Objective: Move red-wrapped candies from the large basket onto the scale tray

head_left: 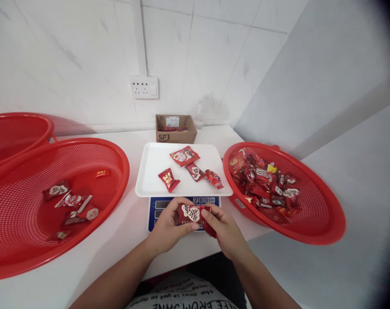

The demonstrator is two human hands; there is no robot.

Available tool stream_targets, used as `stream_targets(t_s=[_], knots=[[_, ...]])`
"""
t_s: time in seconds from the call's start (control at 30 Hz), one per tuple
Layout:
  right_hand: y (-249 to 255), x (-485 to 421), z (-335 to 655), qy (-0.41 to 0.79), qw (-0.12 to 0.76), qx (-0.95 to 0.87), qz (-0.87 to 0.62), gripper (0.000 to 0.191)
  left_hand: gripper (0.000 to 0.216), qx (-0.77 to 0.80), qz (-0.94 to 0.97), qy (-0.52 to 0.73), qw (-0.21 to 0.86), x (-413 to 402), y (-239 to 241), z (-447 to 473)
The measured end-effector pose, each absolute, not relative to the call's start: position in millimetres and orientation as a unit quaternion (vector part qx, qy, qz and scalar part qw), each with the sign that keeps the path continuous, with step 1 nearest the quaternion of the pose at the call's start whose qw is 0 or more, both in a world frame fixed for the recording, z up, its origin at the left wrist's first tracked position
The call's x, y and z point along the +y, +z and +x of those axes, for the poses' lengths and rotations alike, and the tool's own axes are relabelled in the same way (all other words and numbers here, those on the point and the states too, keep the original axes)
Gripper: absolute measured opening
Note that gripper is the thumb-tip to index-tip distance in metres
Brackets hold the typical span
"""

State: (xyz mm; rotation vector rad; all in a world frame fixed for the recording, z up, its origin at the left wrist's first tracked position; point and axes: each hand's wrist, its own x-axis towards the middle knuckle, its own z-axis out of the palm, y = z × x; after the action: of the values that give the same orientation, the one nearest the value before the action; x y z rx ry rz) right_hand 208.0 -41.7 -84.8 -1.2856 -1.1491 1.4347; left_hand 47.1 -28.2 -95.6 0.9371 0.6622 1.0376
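Observation:
Between my two hands is a dark red candy packet [191, 213] with a white label, held over the front of the scale [154, 210]. My left hand [167, 227] grips its left end with thumb and fingers. My right hand [225, 227] closes on its right end, where more red wrapper shows under the fingers. Just beyond, the scale's white tray [149, 167] carries several red-wrapped sweets: a flat square packet [184, 156], a labelled packet [195, 171], a twisted-end candy [214, 179] and a gold-lettered candy [169, 179]. My hands partly cover the scale's keypad and displays.
At right, a red plastic basket [323, 214] holds a heap of wrapped sweets. A larger red basket [117, 171] at left has several packets, with another red basket [21, 116] behind it. A small cardboard box [178, 137] stands by the wall under a socket [145, 87].

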Motion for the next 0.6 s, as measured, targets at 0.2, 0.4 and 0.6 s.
stream_targets(t_s=[0.2,0.4,0.6], knots=[[-75,-45,207,0.642,0.404,-0.415,-0.502,0.049,0.032,0.322,0.438,0.486,0.684,-29,-98,48],[-70,-35,209,0.667,0.427,-0.369,-0.487,0.047,0.057,0.281,0.448,0.501,0.685,-27,-101,49],[-52,-21,203,0.684,0.438,-0.37,-0.452,0.051,0.038,0.325,0.49,0.499,0.637,-20,-103,43]])
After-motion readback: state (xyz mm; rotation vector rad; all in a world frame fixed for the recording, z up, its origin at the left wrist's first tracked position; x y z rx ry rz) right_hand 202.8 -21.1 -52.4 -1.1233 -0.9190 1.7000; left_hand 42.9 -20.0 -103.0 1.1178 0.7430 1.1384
